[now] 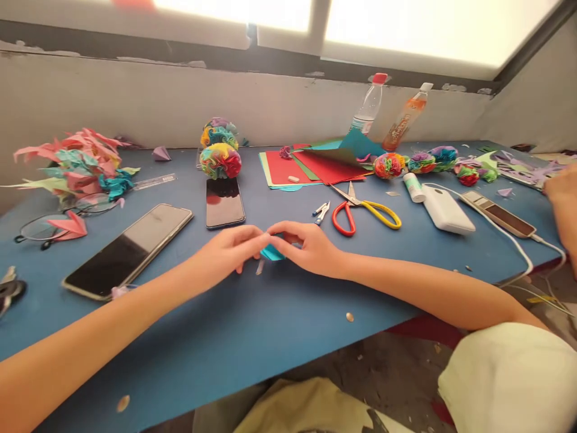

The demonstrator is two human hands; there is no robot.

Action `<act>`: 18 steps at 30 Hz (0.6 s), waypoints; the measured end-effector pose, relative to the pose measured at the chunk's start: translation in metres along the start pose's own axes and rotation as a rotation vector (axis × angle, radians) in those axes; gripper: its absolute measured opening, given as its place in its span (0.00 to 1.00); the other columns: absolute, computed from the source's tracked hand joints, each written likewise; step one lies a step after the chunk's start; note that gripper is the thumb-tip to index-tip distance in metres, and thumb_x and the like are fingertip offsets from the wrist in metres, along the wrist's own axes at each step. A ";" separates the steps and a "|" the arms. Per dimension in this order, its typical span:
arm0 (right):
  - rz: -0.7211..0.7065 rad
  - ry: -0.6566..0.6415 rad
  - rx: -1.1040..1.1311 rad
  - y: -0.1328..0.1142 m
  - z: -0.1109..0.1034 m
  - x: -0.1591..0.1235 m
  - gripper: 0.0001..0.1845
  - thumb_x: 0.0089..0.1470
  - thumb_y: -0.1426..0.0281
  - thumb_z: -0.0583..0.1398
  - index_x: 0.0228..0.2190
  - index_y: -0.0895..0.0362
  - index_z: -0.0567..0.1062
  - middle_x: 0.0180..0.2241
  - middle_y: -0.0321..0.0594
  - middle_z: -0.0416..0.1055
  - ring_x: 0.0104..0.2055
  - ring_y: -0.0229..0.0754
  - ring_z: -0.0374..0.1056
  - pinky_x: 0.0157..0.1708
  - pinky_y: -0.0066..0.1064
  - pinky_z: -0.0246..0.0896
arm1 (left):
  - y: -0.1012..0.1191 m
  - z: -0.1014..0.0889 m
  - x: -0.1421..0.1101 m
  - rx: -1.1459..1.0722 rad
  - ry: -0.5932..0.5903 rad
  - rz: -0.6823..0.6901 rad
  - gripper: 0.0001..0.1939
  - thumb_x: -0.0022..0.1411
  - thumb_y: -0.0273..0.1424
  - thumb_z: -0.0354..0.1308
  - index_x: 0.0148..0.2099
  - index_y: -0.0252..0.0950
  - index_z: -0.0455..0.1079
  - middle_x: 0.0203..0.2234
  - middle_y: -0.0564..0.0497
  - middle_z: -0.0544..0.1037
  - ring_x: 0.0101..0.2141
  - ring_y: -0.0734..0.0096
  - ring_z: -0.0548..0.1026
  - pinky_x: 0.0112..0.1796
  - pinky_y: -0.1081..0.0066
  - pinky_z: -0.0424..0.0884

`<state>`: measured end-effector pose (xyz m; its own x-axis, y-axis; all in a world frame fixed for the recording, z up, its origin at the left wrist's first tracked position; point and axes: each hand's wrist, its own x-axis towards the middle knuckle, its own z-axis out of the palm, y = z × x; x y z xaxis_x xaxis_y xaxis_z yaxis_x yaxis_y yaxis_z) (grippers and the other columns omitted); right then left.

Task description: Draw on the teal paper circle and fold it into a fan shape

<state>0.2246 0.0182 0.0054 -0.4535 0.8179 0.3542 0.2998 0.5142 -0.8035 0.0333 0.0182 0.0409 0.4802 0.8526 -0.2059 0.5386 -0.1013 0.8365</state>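
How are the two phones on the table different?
The left phone lies slanted and looks bigger, with a light rim; the middle phone lies straight, looks smaller, and is dark all over. The left phone sits nearer the left hand; the middle phone sits by the paper balls. Both lie flat with dark screens.

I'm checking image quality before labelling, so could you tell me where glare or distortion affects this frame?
Head view: the window along the top is blown out white; the two phones mirror that light on their dark screens; the table edge bows from wide-angle distortion; both hands and the teal paper are evenly lit and fairly sharp.
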 end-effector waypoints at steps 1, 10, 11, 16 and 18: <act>-0.021 -0.015 -0.028 -0.001 -0.001 -0.001 0.10 0.56 0.67 0.55 0.38 0.59 0.73 0.31 0.38 0.72 0.28 0.34 0.65 0.31 0.27 0.63 | 0.003 0.002 -0.004 0.082 0.016 0.019 0.20 0.58 0.50 0.52 0.38 0.38 0.66 0.29 0.53 0.71 0.26 0.74 0.66 0.25 0.76 0.62; -0.079 0.068 -0.096 -0.002 0.000 -0.009 0.10 0.56 0.71 0.55 0.40 0.59 0.72 0.28 0.34 0.71 0.26 0.30 0.63 0.30 0.22 0.62 | -0.008 0.022 -0.013 0.102 0.116 0.165 0.21 0.56 0.44 0.57 0.50 0.40 0.62 0.28 0.56 0.70 0.23 0.76 0.65 0.24 0.74 0.62; -0.103 0.067 -0.108 -0.002 0.000 -0.009 0.10 0.57 0.71 0.55 0.39 0.59 0.72 0.29 0.35 0.71 0.26 0.30 0.64 0.30 0.22 0.62 | -0.013 0.021 -0.010 0.093 0.137 0.180 0.19 0.58 0.42 0.55 0.48 0.40 0.64 0.27 0.55 0.70 0.23 0.76 0.66 0.24 0.74 0.62; -0.329 0.010 -0.209 -0.001 -0.002 -0.012 0.12 0.57 0.74 0.51 0.43 0.60 0.69 0.32 0.38 0.73 0.29 0.32 0.65 0.33 0.23 0.63 | -0.023 0.013 -0.003 0.041 0.183 0.221 0.14 0.60 0.43 0.55 0.38 0.37 0.70 0.26 0.53 0.73 0.26 0.74 0.68 0.29 0.73 0.66; -0.391 -0.032 -0.256 -0.002 -0.005 -0.014 0.15 0.57 0.75 0.49 0.46 0.61 0.66 0.33 0.39 0.72 0.28 0.32 0.65 0.32 0.23 0.63 | -0.021 0.011 -0.003 -0.008 0.152 0.237 0.13 0.60 0.42 0.55 0.36 0.36 0.70 0.24 0.54 0.71 0.26 0.75 0.68 0.29 0.74 0.66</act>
<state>0.2346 0.0074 0.0043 -0.5984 0.5439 0.5883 0.2973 0.8326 -0.4674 0.0280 0.0117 0.0183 0.4822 0.8730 0.0738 0.4177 -0.3031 0.8566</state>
